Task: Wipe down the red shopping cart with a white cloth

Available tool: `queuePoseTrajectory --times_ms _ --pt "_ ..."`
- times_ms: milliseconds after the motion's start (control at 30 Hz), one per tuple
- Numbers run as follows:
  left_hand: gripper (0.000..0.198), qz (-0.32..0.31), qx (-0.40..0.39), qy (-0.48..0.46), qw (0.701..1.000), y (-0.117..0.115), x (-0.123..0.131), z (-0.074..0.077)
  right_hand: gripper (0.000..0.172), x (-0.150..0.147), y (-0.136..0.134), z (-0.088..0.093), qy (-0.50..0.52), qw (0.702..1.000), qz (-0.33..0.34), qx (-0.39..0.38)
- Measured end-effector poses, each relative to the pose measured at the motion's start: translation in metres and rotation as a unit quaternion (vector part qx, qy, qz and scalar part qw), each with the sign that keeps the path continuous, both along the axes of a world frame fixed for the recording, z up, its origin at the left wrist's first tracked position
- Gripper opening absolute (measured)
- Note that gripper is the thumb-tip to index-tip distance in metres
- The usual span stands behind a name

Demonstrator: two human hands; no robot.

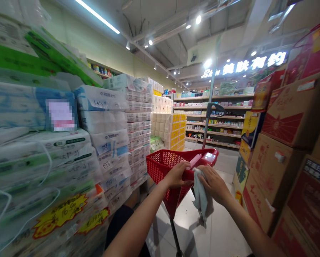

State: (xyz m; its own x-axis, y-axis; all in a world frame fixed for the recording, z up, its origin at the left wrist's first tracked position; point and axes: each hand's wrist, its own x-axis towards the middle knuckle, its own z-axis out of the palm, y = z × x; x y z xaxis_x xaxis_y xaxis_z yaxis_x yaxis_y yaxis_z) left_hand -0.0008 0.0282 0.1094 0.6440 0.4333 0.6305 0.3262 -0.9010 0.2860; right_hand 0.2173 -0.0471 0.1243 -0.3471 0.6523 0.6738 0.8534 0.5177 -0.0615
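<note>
A red plastic shopping cart [162, 160] with a perforated basket stands in front of me. My left hand [178, 175] is closed on the cart's near rim. On the right part of that rim, my right hand [212, 182] presses a pale grey-green cloth [201, 194]; the cloth hangs down outside the basket. Just beyond my fingers, a pink flat piece [195, 160] and a shiny light panel [210, 156] show at the cart's top; what they are I cannot make out. A grey pole with a black loop handle [216, 110] rises behind the cart.
Stacked tissue packs [103, 125] line the left, with loose white cords [51, 200] and yellow price signs [60, 216]. Cardboard cartons [280, 157] are piled on the right. Shelves of small goods [216, 125] stand at the back. Between them runs a tiled floor [173, 228].
</note>
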Motion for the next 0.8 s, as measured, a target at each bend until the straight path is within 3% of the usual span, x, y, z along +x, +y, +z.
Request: queuePoseTrajectory --times_ms 100,167,333,533,700,800 --pt "0.093 0.133 -0.03 0.043 0.99 0.015 -0.013 -0.014 0.031 -0.002 -0.004 0.007 -0.01 0.999 -0.041 -0.003" --pt "0.102 0.203 -0.07 0.074 0.974 0.021 -0.018 -0.026 0.031 -0.005 -0.006 0.009 -0.035 0.997 -0.074 0.01" --pt "0.097 0.263 -0.061 0.109 0.957 0.021 -0.008 -0.045 0.025 -0.025 -0.002 0.004 -0.111 0.98 -0.152 0.07" --pt "0.085 0.255 -0.032 0.102 0.961 0.013 0.008 -0.052 0.017 -0.05 0.01 -0.009 -0.175 0.961 -0.191 0.096" --pt "0.068 0.17 -0.016 0.105 0.98 0.019 -0.018 -0.056 0.02 -0.036 0.006 -0.007 -0.162 0.974 -0.122 0.098" --pt "0.055 0.17 -0.03 0.128 0.977 0.026 -0.034 -0.057 0.023 -0.021 0.0 -0.003 -0.155 0.979 -0.087 0.096"
